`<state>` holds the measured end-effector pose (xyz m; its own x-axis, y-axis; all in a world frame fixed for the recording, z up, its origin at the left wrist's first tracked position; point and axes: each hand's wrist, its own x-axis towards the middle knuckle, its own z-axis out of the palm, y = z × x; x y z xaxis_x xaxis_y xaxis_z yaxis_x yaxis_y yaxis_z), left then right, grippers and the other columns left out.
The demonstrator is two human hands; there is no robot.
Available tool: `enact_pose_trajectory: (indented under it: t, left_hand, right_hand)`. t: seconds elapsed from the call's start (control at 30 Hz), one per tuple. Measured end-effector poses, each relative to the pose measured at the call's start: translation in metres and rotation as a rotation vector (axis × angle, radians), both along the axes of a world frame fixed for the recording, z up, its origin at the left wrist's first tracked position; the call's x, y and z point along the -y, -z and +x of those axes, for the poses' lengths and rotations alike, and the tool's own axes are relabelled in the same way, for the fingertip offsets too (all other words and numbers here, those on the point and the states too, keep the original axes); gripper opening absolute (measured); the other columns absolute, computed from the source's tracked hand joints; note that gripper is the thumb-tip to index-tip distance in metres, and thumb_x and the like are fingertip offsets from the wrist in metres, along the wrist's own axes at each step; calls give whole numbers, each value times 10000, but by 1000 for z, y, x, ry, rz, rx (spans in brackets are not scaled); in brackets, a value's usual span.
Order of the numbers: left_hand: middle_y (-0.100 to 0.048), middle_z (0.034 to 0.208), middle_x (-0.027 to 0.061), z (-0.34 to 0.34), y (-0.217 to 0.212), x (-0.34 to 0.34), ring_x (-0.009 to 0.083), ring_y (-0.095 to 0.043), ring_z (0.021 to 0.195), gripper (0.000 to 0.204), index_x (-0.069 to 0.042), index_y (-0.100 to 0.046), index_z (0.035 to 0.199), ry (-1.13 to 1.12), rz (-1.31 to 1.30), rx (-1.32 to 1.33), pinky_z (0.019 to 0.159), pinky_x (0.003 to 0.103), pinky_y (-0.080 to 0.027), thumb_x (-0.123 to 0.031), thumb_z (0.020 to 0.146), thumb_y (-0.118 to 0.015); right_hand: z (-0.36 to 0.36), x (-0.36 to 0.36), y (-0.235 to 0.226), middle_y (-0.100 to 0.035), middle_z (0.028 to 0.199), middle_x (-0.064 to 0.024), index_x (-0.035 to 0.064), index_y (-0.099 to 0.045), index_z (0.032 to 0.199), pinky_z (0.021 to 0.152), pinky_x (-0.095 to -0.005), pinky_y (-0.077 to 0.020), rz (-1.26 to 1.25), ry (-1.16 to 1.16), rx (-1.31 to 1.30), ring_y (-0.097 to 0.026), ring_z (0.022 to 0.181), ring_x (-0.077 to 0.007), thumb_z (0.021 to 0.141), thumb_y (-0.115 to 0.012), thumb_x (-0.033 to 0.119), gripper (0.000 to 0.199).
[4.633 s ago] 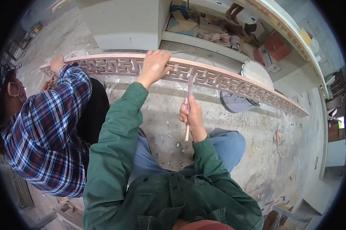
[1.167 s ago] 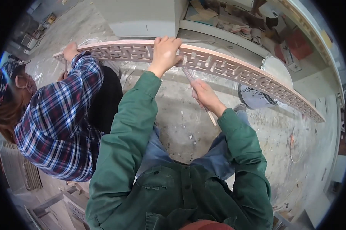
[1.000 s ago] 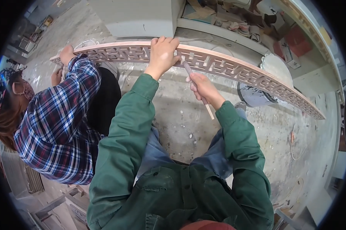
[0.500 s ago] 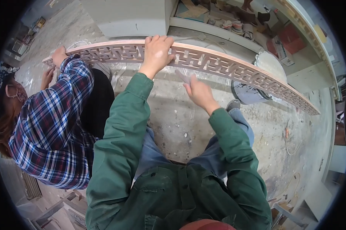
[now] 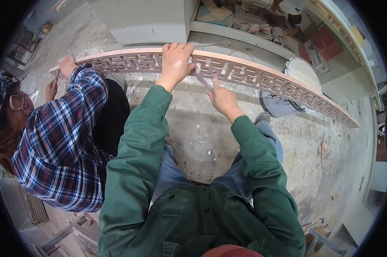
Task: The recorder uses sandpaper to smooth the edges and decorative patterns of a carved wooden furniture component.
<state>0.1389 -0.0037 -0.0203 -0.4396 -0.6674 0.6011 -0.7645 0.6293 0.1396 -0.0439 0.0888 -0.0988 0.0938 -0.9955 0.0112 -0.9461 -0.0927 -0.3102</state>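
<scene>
A long, narrow lattice panel (image 5: 283, 89) of pinkish wood, cut through with a fretwork pattern, stands on its long edge across the scene. My left hand (image 5: 176, 63) is closed over its top edge near the middle. Just below and to the right, my right hand (image 5: 224, 100) holds a thin, flat, pale strip-like tool (image 5: 205, 83). Its tip meets the panel's lower openings, and its exact kind is not clear. The index finger of that hand points along toward the fretwork.
At my left a co-worker in a plaid shirt (image 5: 60, 132) has one hand (image 5: 67, 66) on the panel's left end and the other beneath it. A paint-stained bucket (image 5: 277, 105) stands under the right half, beside a round pale scalloped piece (image 5: 304, 73). A cable (image 5: 326, 160) lies on the floor.
My right hand has shifted slightly up toward the panel with the strip-like tool. My left hand keeps its hold. The co-worker's lower hand has moved a little.
</scene>
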Motion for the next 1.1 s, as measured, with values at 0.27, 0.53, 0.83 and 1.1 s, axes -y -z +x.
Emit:
enact_pose_trajectory:
  t: [0.27, 0.53, 0.83, 1.1]
  left_hand:
    - [-581, 875, 43, 1, 1, 2, 260, -543, 910, 414, -121, -570, 898, 20, -10, -22, 838, 409, -368, -167, 556, -801]
    - [-579, 877, 40, 1, -2, 6, 254, -546, 906, 400, -123, -568, 894, 27, 0, -24, 851, 407, -371, -157, 568, -796]
    - [-566, 863, 27, 11, -2, 6, 258, -534, 903, 400, -115, -562, 909, 27, 15, -40, 849, 410, -362, -168, 589, -796]
    - [-571, 863, 37, 2, -1, 4, 251, -540, 899, 414, -121, -557, 880, 21, -38, -55, 842, 408, -368, -169, 554, -807]
  right_hand:
    - [19, -8, 3, -645, 748, -195, 15, -397, 1289, 625, -469, -499, -125, -86, 269, -633, 661, -374, 933, -529, 337, 498]
    - [-14, -21, -5, -484, 597, -13, 56, -559, 1039, 326, -252, -352, 415, 302, 1341, -401, 347, -112, 989, -442, 295, 271]
    - [-26, -27, -1, -464, 605, 2, 65, -544, 1099, 368, -267, -323, 574, 337, 1774, -391, 376, -113, 990, -463, 370, 334]
    - [-13, 25, 0, -452, 577, 0, 54, -550, 1028, 353, -282, -315, 474, 422, 1701, -388, 366, -131, 981, -465, 388, 349]
